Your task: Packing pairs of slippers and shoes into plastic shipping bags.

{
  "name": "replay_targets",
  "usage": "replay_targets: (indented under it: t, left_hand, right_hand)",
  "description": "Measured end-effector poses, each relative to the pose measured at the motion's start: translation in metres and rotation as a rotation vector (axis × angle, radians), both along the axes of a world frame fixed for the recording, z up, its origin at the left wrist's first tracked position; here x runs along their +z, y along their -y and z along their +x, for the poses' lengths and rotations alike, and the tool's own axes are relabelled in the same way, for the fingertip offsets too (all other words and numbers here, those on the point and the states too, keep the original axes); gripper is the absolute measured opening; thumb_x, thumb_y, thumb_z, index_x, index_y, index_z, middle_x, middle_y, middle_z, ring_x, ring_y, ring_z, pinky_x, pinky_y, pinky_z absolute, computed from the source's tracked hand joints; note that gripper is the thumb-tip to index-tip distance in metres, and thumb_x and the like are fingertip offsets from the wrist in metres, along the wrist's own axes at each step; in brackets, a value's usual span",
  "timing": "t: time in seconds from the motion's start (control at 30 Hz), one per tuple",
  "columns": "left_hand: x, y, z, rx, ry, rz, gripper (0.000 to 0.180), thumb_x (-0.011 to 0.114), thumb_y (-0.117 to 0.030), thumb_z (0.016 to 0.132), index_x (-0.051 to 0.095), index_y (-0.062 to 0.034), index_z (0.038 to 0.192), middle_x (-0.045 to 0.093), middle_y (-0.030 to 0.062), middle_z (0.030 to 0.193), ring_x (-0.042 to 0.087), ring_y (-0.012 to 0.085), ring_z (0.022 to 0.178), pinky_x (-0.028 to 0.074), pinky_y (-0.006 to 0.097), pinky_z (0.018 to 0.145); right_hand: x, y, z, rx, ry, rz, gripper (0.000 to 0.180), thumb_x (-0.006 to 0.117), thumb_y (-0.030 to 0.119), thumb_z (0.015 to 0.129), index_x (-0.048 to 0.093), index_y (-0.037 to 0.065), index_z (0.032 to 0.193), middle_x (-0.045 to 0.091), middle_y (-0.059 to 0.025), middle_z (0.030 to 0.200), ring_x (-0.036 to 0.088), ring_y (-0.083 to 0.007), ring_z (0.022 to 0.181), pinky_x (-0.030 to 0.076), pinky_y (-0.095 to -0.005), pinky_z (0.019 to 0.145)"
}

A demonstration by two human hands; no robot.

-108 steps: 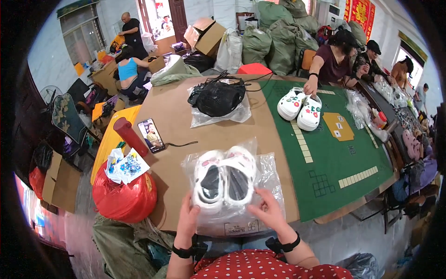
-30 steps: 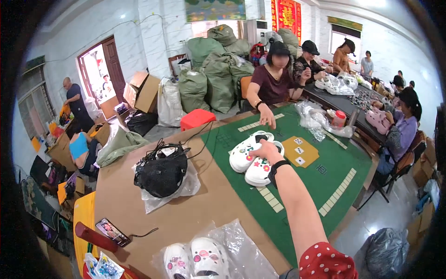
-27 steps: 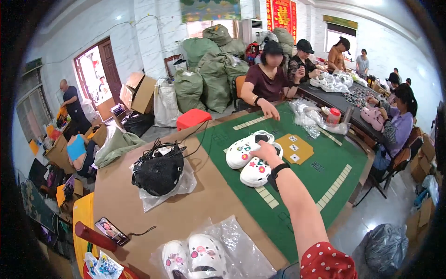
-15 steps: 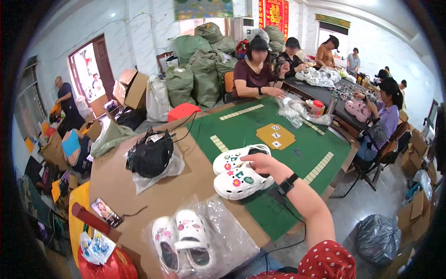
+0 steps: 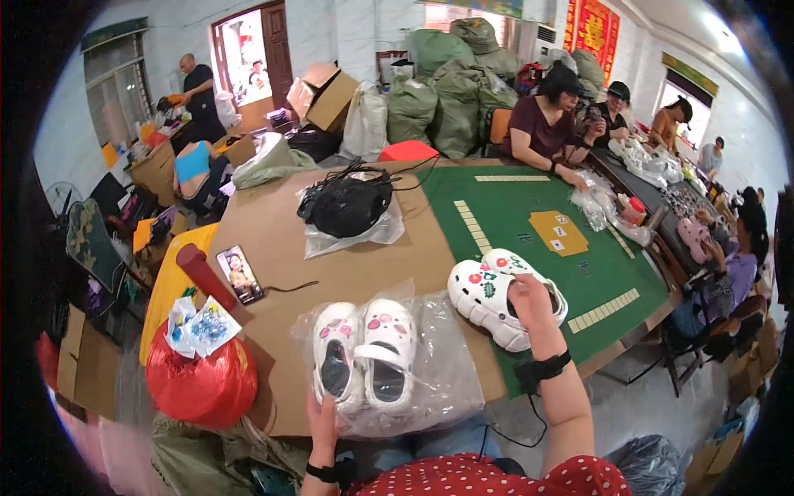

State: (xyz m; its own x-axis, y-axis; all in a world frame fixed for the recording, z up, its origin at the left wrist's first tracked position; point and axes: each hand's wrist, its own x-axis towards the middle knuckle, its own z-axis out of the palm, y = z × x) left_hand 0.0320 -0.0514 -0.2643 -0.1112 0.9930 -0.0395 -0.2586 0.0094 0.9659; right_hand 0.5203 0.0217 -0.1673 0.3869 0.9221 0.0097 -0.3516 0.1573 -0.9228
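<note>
My right hand (image 5: 533, 304) grips a pair of white clogs (image 5: 482, 302) with colourful charms at the edge of the green mat. Its fingers reach over the shoe openings, and part of the grip is hidden. My left hand (image 5: 323, 422) is at the heel of another white clog (image 5: 337, 325), its fingers closed around the heel edge and partly out of sight. Beside that one lies a matching white clog (image 5: 386, 328) with pink charms, its strap across the opening. Both rest on a clear plastic bag (image 5: 447, 364) on the brown board.
A black bundle with cords (image 5: 343, 202) lies on plastic farther back. To the left are a phone (image 5: 240, 274), a dark red tube (image 5: 203, 275) and a red ball of twine (image 5: 203, 380) topped with small packets. Tiles (image 5: 606, 309) line the green mat (image 5: 451, 186). Co-workers sit beyond.
The view has swung left. My left hand has come into sight at the heel of the near clog. My right hand still holds the charm-covered pair, which has turned and moved nearer me.
</note>
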Motion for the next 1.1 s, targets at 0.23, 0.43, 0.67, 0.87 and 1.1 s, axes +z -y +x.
replay_targets:
  t: [0.23,0.43,0.67,0.87,1.1]
  left_hand:
    - [0.033,0.004,0.008,0.056,-0.200,0.074,0.052,0.052,-0.008,0.089,0.042,0.0056,0.138,0.052,0.0156,0.132,0.048,0.0242,0.122,0.035,0.035,0.107]
    - [0.045,0.005,0.013,0.019,-0.161,0.026,0.052,0.051,-0.006,0.089,0.042,0.0050,0.139,0.051,0.0148,0.136,0.049,0.0235,0.123,0.035,0.035,0.108]
    - [0.024,0.003,0.004,0.004,-0.128,-0.008,0.055,0.051,-0.007,0.091,0.038,0.0053,0.143,0.049,0.0145,0.138,0.048,0.0226,0.125,0.035,0.034,0.108]
    - [0.046,0.004,0.003,-0.066,-0.019,-0.073,0.055,0.054,-0.009,0.093,0.038,0.0049,0.143,0.050,0.0135,0.137,0.048,0.0212,0.125,0.036,0.034,0.107]
    - [0.092,0.001,0.010,-0.107,-0.068,-0.064,0.058,0.059,-0.007,0.089,0.039,0.0042,0.142,0.054,0.0119,0.133,0.051,0.0207,0.122,0.038,0.035,0.106]
  right_hand:
    - [0.027,0.024,-0.064,-0.218,-0.171,0.034,0.095,0.062,0.005,0.088,-0.008,-0.006,0.152,0.051,-0.0240,0.129,0.052,-0.0307,0.121,0.039,-0.0429,0.107]
    - [0.024,0.061,-0.104,-0.204,0.287,0.008,0.082,0.065,0.003,0.085,0.015,-0.007,0.150,0.038,-0.0245,0.147,0.043,-0.0295,0.132,0.034,-0.0410,0.111]
    - [-0.006,0.092,-0.144,0.126,0.641,-0.071,0.054,0.071,0.008,0.084,0.049,0.000,0.132,0.058,-0.0104,0.121,0.058,-0.0178,0.107,0.051,-0.0289,0.082]
    - [-0.005,0.089,-0.201,0.379,0.737,-0.228,0.079,0.079,0.026,0.080,0.040,-0.004,0.142,0.059,-0.0166,0.122,0.060,-0.0198,0.101,0.051,-0.0299,0.079]
    - [-0.038,0.069,-0.202,0.420,0.471,-0.215,0.078,0.078,0.021,0.081,0.037,-0.007,0.142,0.057,-0.0157,0.122,0.060,-0.0170,0.096,0.052,-0.0305,0.079]
